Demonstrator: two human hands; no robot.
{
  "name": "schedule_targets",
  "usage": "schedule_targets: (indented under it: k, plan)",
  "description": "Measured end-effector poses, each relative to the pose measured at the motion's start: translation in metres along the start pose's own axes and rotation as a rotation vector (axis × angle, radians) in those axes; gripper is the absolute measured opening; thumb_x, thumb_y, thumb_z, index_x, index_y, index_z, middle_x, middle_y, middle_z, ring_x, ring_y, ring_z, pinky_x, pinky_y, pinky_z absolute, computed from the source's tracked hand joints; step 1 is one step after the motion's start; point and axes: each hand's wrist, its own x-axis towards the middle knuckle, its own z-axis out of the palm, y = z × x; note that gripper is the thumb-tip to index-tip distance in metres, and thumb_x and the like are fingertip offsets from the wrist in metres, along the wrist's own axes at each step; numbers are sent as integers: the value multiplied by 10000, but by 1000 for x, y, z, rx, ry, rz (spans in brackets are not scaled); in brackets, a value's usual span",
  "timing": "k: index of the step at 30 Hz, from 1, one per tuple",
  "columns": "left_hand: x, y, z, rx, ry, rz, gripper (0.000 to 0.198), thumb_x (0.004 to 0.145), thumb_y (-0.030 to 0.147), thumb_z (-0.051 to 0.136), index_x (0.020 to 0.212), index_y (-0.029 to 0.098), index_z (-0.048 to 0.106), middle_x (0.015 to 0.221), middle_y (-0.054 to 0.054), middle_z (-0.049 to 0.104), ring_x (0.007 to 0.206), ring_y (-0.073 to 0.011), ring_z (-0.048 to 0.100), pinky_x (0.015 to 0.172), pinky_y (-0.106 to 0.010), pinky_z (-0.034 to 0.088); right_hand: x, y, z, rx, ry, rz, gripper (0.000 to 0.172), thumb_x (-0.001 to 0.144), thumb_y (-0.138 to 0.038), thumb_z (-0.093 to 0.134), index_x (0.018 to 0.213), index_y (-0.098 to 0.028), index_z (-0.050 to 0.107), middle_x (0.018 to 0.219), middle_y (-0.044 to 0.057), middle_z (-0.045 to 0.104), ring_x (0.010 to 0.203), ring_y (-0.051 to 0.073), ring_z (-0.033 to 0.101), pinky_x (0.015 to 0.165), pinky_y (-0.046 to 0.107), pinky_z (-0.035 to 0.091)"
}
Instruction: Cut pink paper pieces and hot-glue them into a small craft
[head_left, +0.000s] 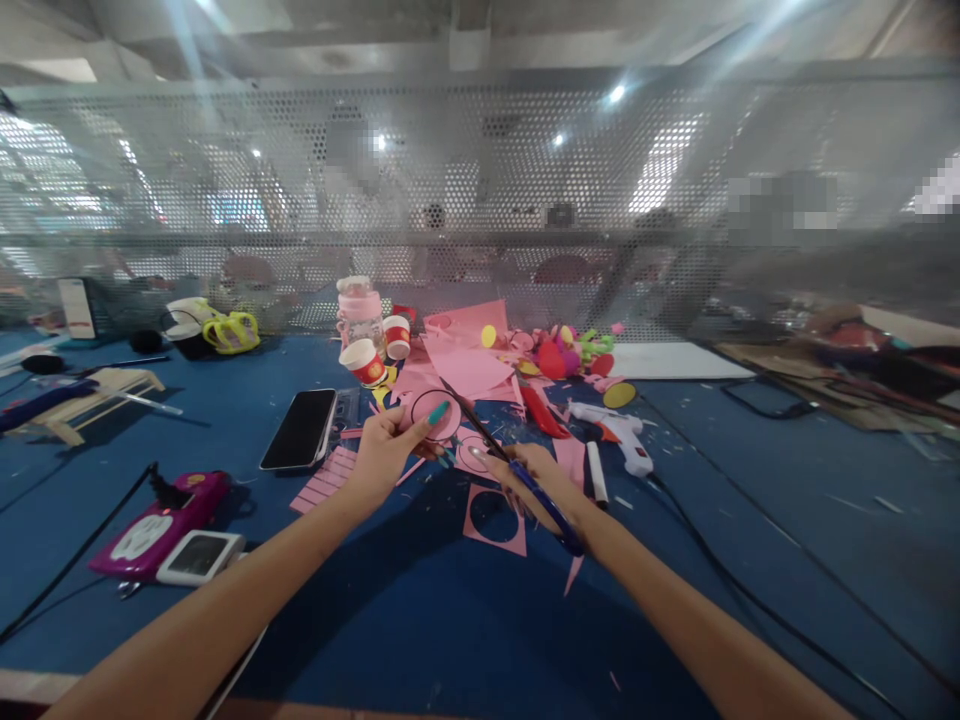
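Both hands are raised just above the blue table, near its centre. The left hand is closed in a pinch on a pink paper piece marked with a dark drawn circle; thumb and fingertips grip one edge. The right hand is closed through the blue handles of the scissors, and the blades are pointed toward 11 o'clock, where they meet the paper piece. The paper appears to be held clear of the table so that the blades can pass above and below it, and gripped at its edge so that the drawn line is left exposed.

A pink offcut with a round hole is seen directly beneath the hands. A dark phone is laid face up at 9 o'clock, apart from the scraps. A white glue gun is laid on its side at 3 o'clock, its cable led off toward 5 o'clock. A heap of pink sheets and red-and-white paper cups are grouped at 12 o'clock. A purple device is placed at 8 o'clock.

No brand, label or writing can be read; the cup print is too blurred.
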Motion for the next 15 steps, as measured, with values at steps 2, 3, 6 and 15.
schedule_targets:
  k: [2, 3, 6, 15]
  plan:
    - [0, 0, 0, -17, -1, -6, 269, 609, 373, 680, 648, 130, 573, 494, 5, 603, 452, -135, 591, 486, -248, 501, 0, 0, 0, -7, 0, 2, 412, 733, -535, 481, 542, -171, 449, 389, -19, 461, 361, 99, 469, 406, 206, 355]
    - [0, 1, 0, -28, -1, -11, 273, 603, 373, 684, 654, 128, 574, 494, 8, 602, 449, -134, 591, 485, -247, 501, 0, 0, 0, -10, 1, 2, 414, 732, -537, 480, 541, -171, 449, 388, -20, 457, 362, 98, 467, 404, 206, 351]
    - [0, 1, 0, -58, -1, -20, 290, 577, 374, 698, 659, 126, 573, 500, 14, 602, 445, -132, 589, 487, -250, 504, 0, -1, -1, -7, 2, 13, 413, 730, -537, 481, 543, -169, 454, 390, -20, 454, 362, 94, 457, 401, 204, 344]
    - [2, -2, -1, -91, -7, -25, 298, 583, 378, 694, 651, 127, 549, 514, 15, 587, 451, -126, 585, 495, -256, 504, 0, 0, -2, -15, 26, 8, 430, 698, -542, 511, 501, -169, 430, 380, -25, 424, 356, 82, 423, 382, 196, 319]
